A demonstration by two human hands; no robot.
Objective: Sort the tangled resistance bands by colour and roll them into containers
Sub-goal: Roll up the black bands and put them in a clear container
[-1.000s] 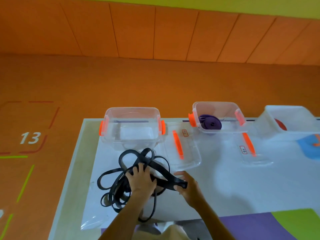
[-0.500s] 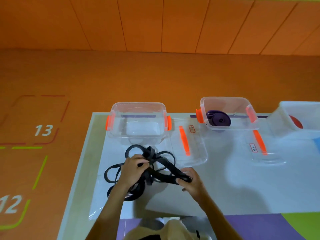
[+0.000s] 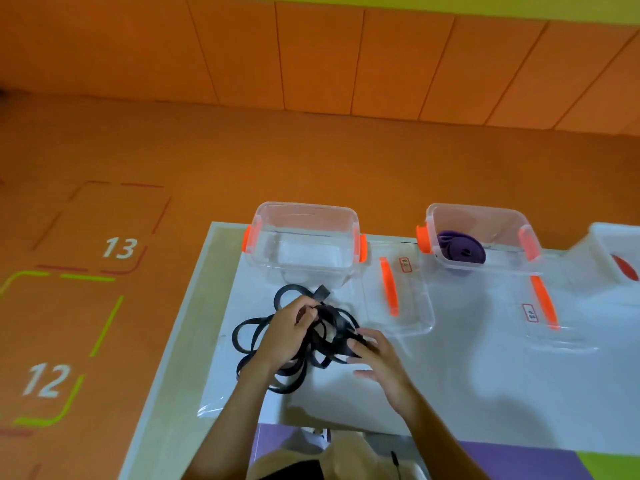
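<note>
Head view: left hand grips the tangled black resistance bands on the white table; right hand, fingers nearly straight, touches them.

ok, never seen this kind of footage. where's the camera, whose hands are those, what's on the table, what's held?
No machine here: a person works bare-handed, filmed by one wide-angle camera on their head, looking down. The left hand grips a tangle of black bands on the white table; the right hand touches it with straight fingers. Behind stand a clear box that looks empty, a second box with a rolled purple band, their lids flat beside them, and a white box at the right edge with something red inside.
</note>
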